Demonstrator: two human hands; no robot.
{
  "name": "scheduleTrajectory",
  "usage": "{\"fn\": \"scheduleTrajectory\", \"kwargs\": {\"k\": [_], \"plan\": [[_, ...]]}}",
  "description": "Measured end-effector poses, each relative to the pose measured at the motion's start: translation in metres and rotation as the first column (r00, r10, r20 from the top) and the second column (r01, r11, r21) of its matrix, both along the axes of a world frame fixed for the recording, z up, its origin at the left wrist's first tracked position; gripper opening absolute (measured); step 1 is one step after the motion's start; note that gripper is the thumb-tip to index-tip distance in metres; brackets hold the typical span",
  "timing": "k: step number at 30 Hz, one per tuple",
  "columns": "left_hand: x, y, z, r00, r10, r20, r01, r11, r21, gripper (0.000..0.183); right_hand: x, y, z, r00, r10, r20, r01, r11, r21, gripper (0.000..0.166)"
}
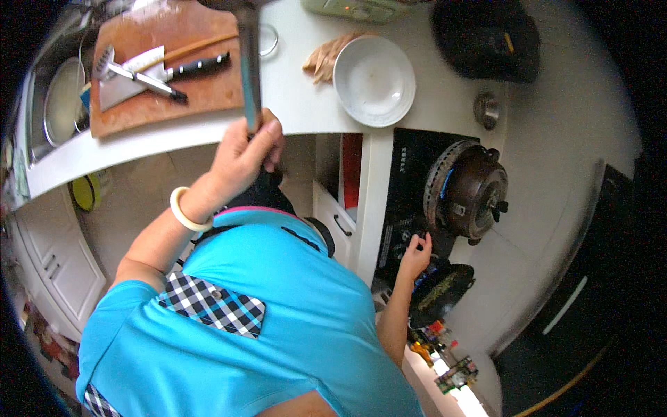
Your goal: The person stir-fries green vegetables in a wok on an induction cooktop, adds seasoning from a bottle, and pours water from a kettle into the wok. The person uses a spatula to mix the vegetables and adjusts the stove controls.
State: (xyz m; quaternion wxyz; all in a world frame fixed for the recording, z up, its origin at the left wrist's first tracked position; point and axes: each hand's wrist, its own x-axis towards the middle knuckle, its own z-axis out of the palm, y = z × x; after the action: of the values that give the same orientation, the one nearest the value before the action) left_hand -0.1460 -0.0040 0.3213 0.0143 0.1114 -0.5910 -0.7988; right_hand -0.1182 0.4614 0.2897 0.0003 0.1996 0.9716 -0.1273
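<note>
My left hand (247,148), with a pale bangle on the wrist, grips a long handled utensil (250,62) raised over the counter edge. Its handle is partly teal, and its dark far end is blurred and cut off by the frame. Over the black gas hob (411,151), my right hand (415,255) has its thumb and forefinger curled by a dark control area; whether they grip a knob is unclear. Beyond it a brown lidded pot (471,193) sits above a blue flame. A dark wok (443,294) with greenish food stands close to my right forearm.
On a wooden cutting board (208,99) lie a black-handled knife (198,66), a metal utensil (146,81) and a thin wooden stick. A white bowl (374,81) stands beside crumpled brown material (328,57). A small metal cup (487,110) is behind. A sink (39,138) lies left.
</note>
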Motion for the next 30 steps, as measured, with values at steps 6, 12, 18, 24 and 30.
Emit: {"fn": "scheduleTrajectory", "kwargs": {"k": [6,12,18,24,30], "plan": [[-0.048,0.059,0.010,0.944,-0.327,-0.054,0.329,0.944,0.035,0.030,-0.013,-0.102,0.045,0.991,0.016,-0.136,-0.100,0.763,-0.639,0.023],[-0.074,0.154,0.003,0.858,-0.496,-0.131,0.500,0.866,-0.001,0.031,-0.043,-0.190,0.059,0.902,0.307,-0.304,-0.427,0.528,-0.734,0.037],[-0.085,0.141,-0.046,0.733,-0.678,-0.055,0.676,0.735,-0.054,0.047,-0.033,-0.173,0.037,0.974,-0.046,-0.224,-0.147,0.626,-0.766,0.024],[-0.107,0.075,-0.127,0.855,-0.289,0.431,0.206,0.951,0.229,0.038,-0.015,-0.163,0.032,0.944,-0.206,-0.259,-0.120,0.515,-0.849,0.020],[-0.141,0.086,-0.125,0.945,-0.165,0.281,0.125,0.980,0.156,0.030,-0.032,-0.153,0.019,0.903,-0.112,-0.414,-0.153,0.817,-0.555,0.034]]}}
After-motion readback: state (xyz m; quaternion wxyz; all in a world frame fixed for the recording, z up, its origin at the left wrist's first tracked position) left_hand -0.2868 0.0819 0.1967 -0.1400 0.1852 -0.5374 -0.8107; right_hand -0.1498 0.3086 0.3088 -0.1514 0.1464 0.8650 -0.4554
